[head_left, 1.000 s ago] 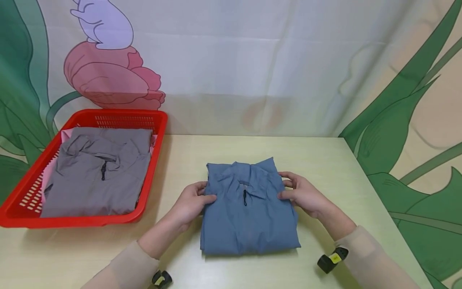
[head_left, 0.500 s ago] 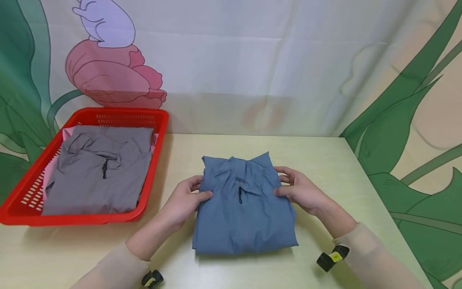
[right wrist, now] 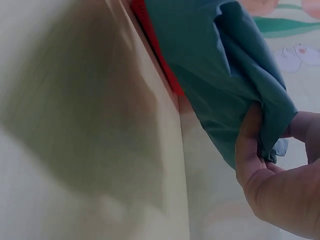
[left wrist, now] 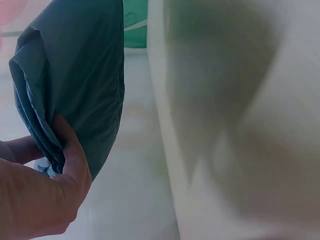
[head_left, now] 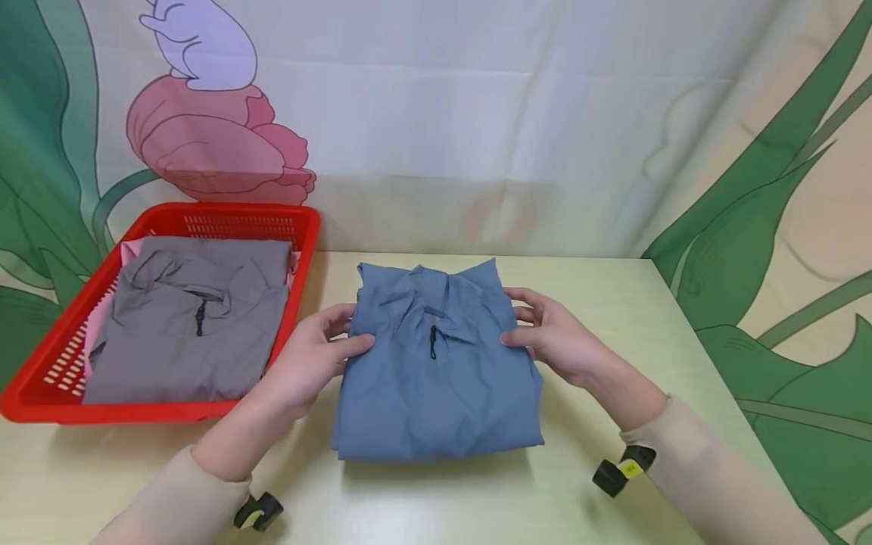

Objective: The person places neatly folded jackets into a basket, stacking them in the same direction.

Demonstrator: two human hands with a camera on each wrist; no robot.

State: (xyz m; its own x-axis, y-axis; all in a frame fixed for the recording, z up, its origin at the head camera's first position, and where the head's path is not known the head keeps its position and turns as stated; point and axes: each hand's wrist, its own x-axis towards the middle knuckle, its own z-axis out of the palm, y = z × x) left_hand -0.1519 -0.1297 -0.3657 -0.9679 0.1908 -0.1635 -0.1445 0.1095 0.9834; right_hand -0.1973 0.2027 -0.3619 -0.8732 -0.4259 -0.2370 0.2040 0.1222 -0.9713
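A blue folded jacket, collar at the far end and a black zip pull on its front, hangs above the table between both hands. My left hand pinches its left side, thumb on top and fingers underneath. On the opposite side my right hand grips it the same way. In the left wrist view the folded layers of the jacket are pinched by the left hand. The right wrist view has the right hand holding the other edge, well off the tabletop.
A red slotted basket stands on the left of the table, close to my left hand. In it lies a grey folded jacket over pink cloth. A printed curtain hangs behind the table's back edge.
Both hands have raised the blue jacket off the table and carried it left, a little toward the back. Their hold on its sides stays the same.
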